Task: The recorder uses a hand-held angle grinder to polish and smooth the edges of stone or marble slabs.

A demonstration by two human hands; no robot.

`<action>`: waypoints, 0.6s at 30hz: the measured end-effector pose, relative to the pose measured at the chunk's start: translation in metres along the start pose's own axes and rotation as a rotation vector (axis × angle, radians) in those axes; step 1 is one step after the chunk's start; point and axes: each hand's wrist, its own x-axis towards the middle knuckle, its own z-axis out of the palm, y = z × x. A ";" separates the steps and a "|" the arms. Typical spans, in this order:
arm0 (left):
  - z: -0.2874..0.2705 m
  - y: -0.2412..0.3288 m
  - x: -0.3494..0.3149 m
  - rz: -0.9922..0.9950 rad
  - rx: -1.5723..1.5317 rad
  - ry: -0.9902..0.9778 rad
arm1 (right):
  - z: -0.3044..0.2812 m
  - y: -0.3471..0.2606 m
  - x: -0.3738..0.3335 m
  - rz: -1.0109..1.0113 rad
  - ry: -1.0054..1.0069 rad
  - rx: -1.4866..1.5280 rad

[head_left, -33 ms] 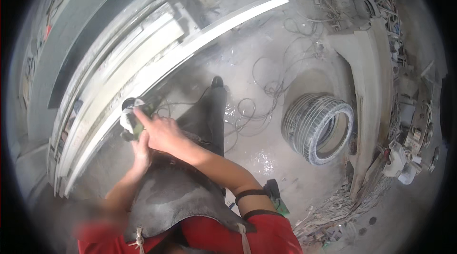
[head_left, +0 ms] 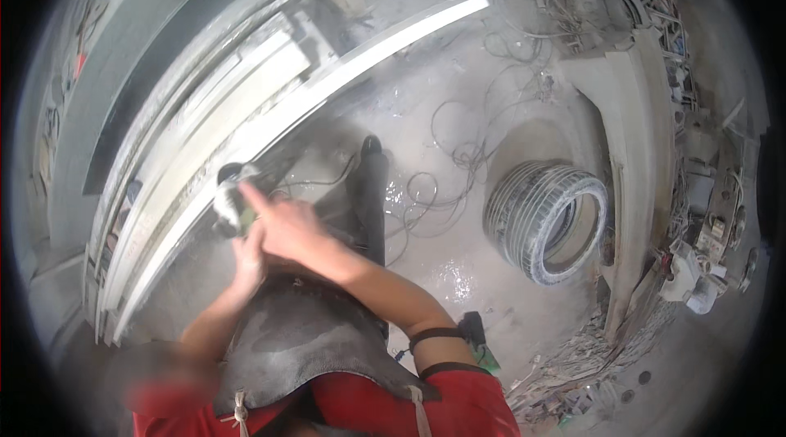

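My right hand (head_left: 288,228) and left hand (head_left: 249,258) grip a handheld tool (head_left: 228,204); long white strip (head_left: 327,91) just ahead-left of them, tires (head_left: 514,214) well off right.

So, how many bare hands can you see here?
2. The right hand is on the hand tool near the long white strip; the left hand, lower in the picture, is on it too. No others show.

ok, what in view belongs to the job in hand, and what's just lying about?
Job in hand:
handheld power tool, probably a grinder or polisher, in left hand and right hand
long white strip beside it
dark apron, worn

Lying about:
tyres on the floor
looped cable, though it may feed the tool
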 end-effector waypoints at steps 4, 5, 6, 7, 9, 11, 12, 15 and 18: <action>0.185 0.056 0.054 0.154 0.001 -0.246 | -0.130 0.083 -0.006 0.194 0.289 0.157; 0.229 0.072 0.085 0.297 0.173 -0.317 | -0.173 0.099 0.001 0.184 0.420 0.139; 0.288 0.090 0.096 0.417 0.044 -0.401 | -0.204 0.133 0.001 0.040 0.583 0.315; 0.333 0.089 0.114 0.392 0.027 -0.368 | -0.246 0.161 0.003 0.053 0.534 0.396; 0.406 0.108 0.149 0.368 0.126 -0.339 | -0.313 0.192 0.016 0.041 0.583 0.269; 0.462 0.159 0.131 0.204 0.328 -0.530 | -0.372 0.265 -0.001 -0.092 0.700 -0.109; 0.460 0.168 0.134 0.196 0.328 -0.484 | -0.384 0.246 0.005 0.070 0.740 -0.005; 0.437 0.180 0.117 -0.026 0.191 -0.821 | -0.401 0.227 -0.014 0.251 0.835 0.137; 0.338 0.177 0.078 -0.223 0.173 -0.746 | -0.377 0.201 -0.034 0.258 0.914 0.199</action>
